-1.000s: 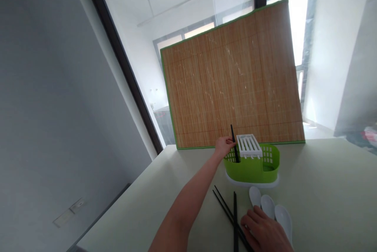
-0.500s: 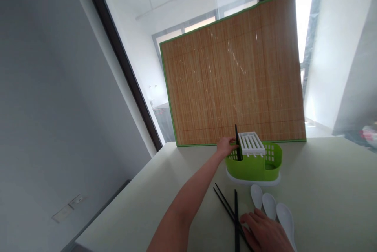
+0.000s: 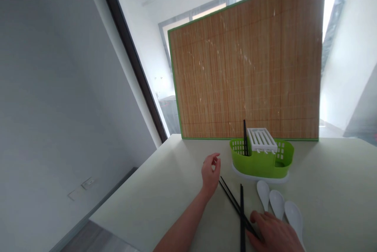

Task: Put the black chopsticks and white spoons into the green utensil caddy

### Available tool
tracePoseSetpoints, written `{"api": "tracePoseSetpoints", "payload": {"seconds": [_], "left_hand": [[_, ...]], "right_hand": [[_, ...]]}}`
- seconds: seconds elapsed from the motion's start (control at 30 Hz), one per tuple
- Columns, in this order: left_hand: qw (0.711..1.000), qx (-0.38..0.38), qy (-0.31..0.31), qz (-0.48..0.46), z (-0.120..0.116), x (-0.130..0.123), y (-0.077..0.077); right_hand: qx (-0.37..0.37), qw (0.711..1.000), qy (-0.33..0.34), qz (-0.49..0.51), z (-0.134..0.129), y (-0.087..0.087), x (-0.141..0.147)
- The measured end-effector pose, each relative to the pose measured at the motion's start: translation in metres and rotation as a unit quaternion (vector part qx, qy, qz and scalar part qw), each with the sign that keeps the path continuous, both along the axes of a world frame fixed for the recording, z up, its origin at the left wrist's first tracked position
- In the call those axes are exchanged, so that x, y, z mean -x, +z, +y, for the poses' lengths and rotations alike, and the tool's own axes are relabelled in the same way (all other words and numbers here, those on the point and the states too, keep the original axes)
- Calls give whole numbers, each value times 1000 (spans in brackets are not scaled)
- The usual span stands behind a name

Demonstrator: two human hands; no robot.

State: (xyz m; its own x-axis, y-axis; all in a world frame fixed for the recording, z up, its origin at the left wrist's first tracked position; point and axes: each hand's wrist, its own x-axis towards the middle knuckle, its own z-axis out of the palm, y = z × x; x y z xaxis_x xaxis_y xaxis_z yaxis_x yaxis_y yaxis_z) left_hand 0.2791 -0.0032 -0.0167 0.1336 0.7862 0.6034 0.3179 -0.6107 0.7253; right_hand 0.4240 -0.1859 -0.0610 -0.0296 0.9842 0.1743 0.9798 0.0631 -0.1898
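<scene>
A green basket [image 3: 262, 165] with a white slatted rack [image 3: 261, 139] stands on the table, and black chopsticks [image 3: 245, 136] stand upright in its left compartment. My left hand [image 3: 211, 169] is raised to the left of the basket, fingers loosely curled and apart, holding nothing. Two pairs of black chopsticks [image 3: 242, 209] lie crossed in front of the basket. My right hand [image 3: 269, 230] rests low beside them, its thumb and index finger apart near the lower chopsticks. Three white spoons [image 3: 277, 203] lie fanned out, partly behind my right hand.
The pale table [image 3: 165, 189] has its left edge running diagonally beside a grey wall. A bamboo mat [image 3: 247, 63] with green trim stands upright behind the basket, in front of a window.
My left hand has let go of the chopsticks in the basket and moved left and down, away from it. The view has shifted slightly. My right hand stays near the chopsticks and spoons.
</scene>
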Motion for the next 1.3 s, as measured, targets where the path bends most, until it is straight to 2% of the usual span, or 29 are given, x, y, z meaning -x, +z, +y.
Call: {"api": "tracePoseSetpoints", "payload": {"seconds": [0.1,0.2,0.43,0.57,0.67,0.77,0.87,0.97,1.03,1.1,1.2,1.3], "left_hand": [[995,95,-16,13,-17,18,-28],[989,135,-45,36,-24,20,-38],[983,116,-78,121,-34,11,-38],[980,124,-77,138,-37,12,-39],[984,111,-50,131,-36,13,-39],[988,117,-33,96,-34,15,-37],[979,178,-99,16,-32,14,-30],[939,255,-214,-88,-33,11,-14],[909,284,-270,-140,-36,11,0],[890,295,-305,-168,-39,12,15],[886,300,-303,-181,-43,15,35],[907,283,-261,-169,-44,19,51]], "right_hand": [[29,999,-18,-17,2,2,5],[31,998,-32,-44,5,3,8],[43,995,-38,-78,15,2,11],[41,995,-43,-77,21,4,13],[36,996,-65,-53,25,12,13],[24,995,-92,-6,30,27,8],[11,994,-97,52,37,44,3],[3,987,-45,156,49,52,-1],[14,968,7,250,59,50,-3],[35,937,59,342,68,46,-4],[43,901,114,416,75,45,-2],[14,911,127,393,77,53,5]]}}
